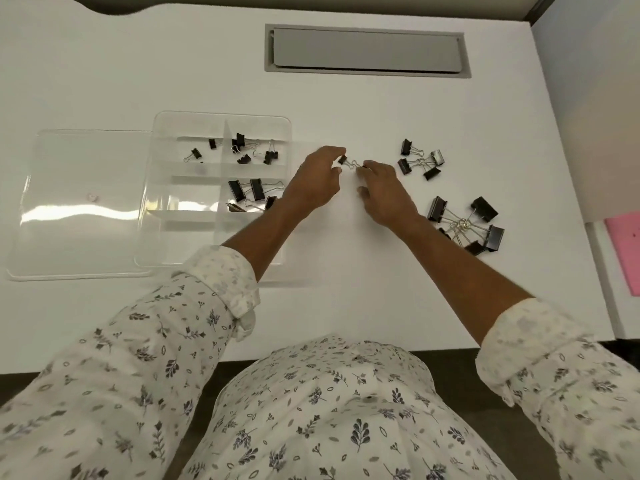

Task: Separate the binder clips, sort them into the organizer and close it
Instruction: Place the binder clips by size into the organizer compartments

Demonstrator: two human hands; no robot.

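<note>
Right now the linked pair of small clips point(352, 163) sits btwn our two hands, mid-table, just right of the organizer. Our left hand point(313, 183) pinches the black body of one clip w/ thumb and fingertips. Our right hand point(384, 190) pinches the other clip's body the same way, w/ the wire handles hooked together in the gap. Whether the pair touches the table point(346, 109) we can't tell.

Right of our hands lie two more tangles, apart from each other: a medium cluster point(420, 162) farther back and a large cluster point(465, 225) nearer us.

The clear organizer point(161, 188) stands open, w/ small sorted clips point(240, 138) in its back compartments and bigger ones in the right middle one. Its lid point(83, 202) lies flat against its left side.

Farther out: a grey hatch point(367, 50) set in the tabletop, and a pink sheet point(625, 251) at far right.
</note>
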